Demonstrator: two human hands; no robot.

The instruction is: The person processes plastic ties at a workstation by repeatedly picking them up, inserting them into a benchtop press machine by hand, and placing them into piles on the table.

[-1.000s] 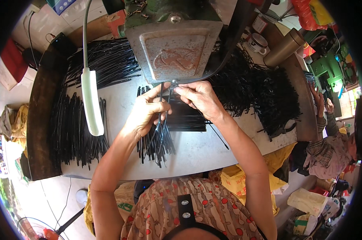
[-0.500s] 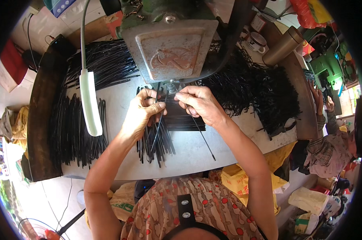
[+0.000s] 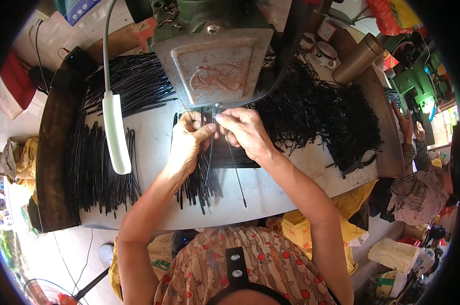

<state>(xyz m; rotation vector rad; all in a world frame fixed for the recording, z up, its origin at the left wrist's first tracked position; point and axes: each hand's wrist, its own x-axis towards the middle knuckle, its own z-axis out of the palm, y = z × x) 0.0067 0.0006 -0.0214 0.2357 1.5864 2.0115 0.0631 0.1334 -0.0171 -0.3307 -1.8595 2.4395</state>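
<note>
At the work point below the rusty front plate (image 3: 214,68) of a green machine, my two hands nearly meet. My left hand (image 3: 190,140) is closed, thumb against fingers, on a thin black rod (image 3: 209,165) that slants down toward the table's front. My right hand (image 3: 246,133) pinches close to the small metal tip (image 3: 218,108) of the machine; another thin dark rod (image 3: 238,180) hangs out below its fingers. Beneath my left hand lies a bundle of similar rods (image 3: 199,190). The fingers hide the rods' upper ends.
Large heaps of black rods lie at the left (image 3: 100,168), back left (image 3: 131,81) and right (image 3: 342,122) on the metal table (image 3: 153,203). A white lamp (image 3: 116,134) hangs at left. A mug (image 3: 324,53) and a flask (image 3: 358,58) stand back right. Another person's hands (image 3: 410,127) show far right.
My right hand has moved left, closer to my left hand and the machine's tip. The rod below it has swung left and hangs steeper. My left hand has shifted slightly right.
</note>
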